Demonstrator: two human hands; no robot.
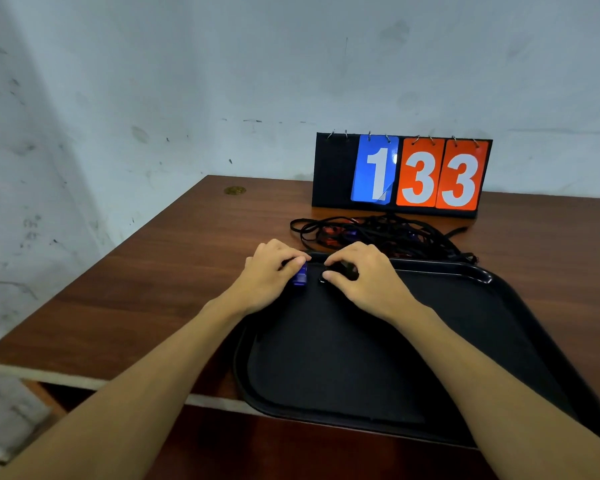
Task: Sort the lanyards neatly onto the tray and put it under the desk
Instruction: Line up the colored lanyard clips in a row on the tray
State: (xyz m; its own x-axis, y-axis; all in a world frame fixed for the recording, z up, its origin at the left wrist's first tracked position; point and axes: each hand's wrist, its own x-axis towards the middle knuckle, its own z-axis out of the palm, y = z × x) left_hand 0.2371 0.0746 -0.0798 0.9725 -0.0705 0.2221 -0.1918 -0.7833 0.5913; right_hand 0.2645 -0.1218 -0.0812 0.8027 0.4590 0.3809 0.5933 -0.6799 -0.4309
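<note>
Left hand (271,270) pinching blue clip (300,276), right hand (361,277) pinching cord (343,269) over tray (478,271); lanyards (378,233) looking limp, light, tangle-prone; clip offering firmest hold.

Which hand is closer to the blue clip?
Left. The left hand holds the blue clip; the right hand is just beside it, pinching a black strap.

Ahead of me a black flip scoreboard (333,169) stands upright close to the wall (153,81), which is pale and marked with dark scuffs. Its cards hang from metal rings (369,136): a blue card (374,169) showing 1, its lower right corner bent, then two orange cards (419,173) each showing 3. Well to its left, a small brass-coloured disc (234,190) sits near the far corner of the desk (146,271).
</note>
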